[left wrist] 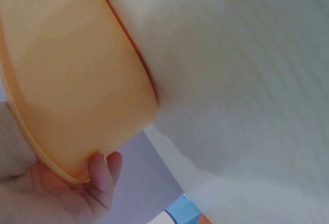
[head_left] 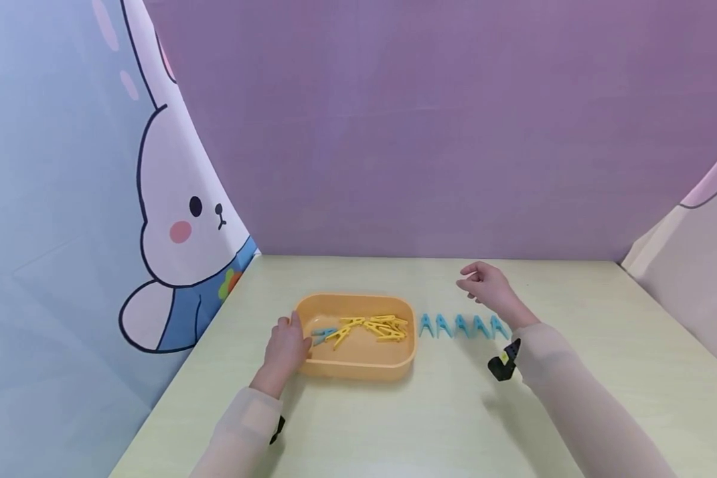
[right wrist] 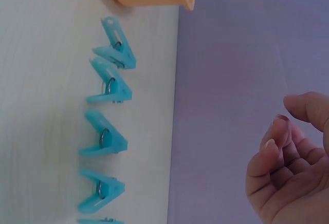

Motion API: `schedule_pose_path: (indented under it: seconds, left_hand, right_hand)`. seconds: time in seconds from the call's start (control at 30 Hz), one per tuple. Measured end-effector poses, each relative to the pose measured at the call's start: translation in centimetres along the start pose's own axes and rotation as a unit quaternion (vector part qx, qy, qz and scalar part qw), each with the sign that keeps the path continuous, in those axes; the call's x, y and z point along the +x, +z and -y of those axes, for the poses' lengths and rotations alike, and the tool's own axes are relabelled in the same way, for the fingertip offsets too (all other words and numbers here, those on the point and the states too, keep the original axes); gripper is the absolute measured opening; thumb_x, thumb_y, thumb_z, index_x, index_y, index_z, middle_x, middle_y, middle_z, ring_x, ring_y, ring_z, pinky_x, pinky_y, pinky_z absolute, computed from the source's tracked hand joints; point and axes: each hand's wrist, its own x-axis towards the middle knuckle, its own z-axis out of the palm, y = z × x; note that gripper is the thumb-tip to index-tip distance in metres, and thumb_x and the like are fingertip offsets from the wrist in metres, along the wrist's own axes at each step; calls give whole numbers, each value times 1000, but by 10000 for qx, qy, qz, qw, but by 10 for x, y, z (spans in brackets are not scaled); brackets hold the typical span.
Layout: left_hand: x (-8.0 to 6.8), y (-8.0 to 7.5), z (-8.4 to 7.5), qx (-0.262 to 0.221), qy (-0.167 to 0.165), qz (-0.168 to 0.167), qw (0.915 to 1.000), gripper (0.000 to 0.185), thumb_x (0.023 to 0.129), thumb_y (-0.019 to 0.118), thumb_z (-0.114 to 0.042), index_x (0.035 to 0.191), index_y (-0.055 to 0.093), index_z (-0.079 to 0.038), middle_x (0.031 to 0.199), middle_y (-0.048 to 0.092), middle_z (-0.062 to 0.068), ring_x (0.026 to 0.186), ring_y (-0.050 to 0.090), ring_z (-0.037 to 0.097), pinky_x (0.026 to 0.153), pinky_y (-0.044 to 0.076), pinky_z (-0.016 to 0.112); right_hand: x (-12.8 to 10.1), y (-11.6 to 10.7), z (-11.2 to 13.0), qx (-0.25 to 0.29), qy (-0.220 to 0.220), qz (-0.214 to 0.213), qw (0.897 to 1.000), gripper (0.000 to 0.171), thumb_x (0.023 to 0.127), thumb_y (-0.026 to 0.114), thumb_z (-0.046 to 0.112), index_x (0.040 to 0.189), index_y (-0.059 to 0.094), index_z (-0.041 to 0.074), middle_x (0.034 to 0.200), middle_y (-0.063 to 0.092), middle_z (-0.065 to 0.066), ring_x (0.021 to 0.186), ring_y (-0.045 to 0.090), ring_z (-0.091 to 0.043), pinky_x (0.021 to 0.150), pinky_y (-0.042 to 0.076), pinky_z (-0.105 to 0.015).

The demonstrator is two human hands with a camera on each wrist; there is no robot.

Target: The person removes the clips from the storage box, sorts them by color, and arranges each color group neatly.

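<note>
Left hand: my left hand (head_left: 287,352) gripped the left end of the orange tub (head_left: 358,368), thumb over its rim, fingers curled round the wall.
Tub: it sat on the bench (head_left: 430,425) towards the back edge, left of centre.
Tub contents: a heap of yellow pegs (head_left: 376,327) and one blue peg (head_left: 322,334) just beside my thumb.
Peg row: five blue pegs (head_left: 463,326) lay in a line just right of the tub.
Right hand: my right hand (head_left: 490,289) hovered above that row, fingers loosely curled and holding nothing.
</note>
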Motion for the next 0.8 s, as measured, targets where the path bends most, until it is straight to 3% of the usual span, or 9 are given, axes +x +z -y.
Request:
schedule_pose_path:
  seconds: [0.17, 0.4, 0.8]
  left_hand:
    - [0, 0, 0, 41, 2, -15, 10000, 63, 87, 63, -15, 133, 32, 15, 115, 43, 33, 98, 50, 41, 74, 48, 47]
    - [-2, 0, 0, -20, -2, -40, 10000, 64, 87, 63, -15, 134, 32, 14, 116, 43, 33, 98, 49, 41, 72, 48, 47]
    - [-2, 1, 1, 21, -3, -36, 10000, 64, 87, 62, -15, 134, 32, 15, 116, 42, 33, 97, 49, 41, 72, 48, 46]
  right_hand:
    - [1, 6, 9, 18, -89, 58, 9999, 31, 91, 57, 14, 114, 49, -6, 82, 57, -9, 65, 54, -16, 65, 49, -36]
    - [5, 14, 19, 19, -128, 156, 9998, 30, 91, 57, 13, 114, 49, -5, 82, 56, -8, 66, 54, -17, 61, 47, -29]
    - [9, 27, 39, 111, -276, 238, 9993, 31, 90, 58, 13, 114, 50, -4, 88, 57, -15, 68, 54, -19, 61, 47, -29]
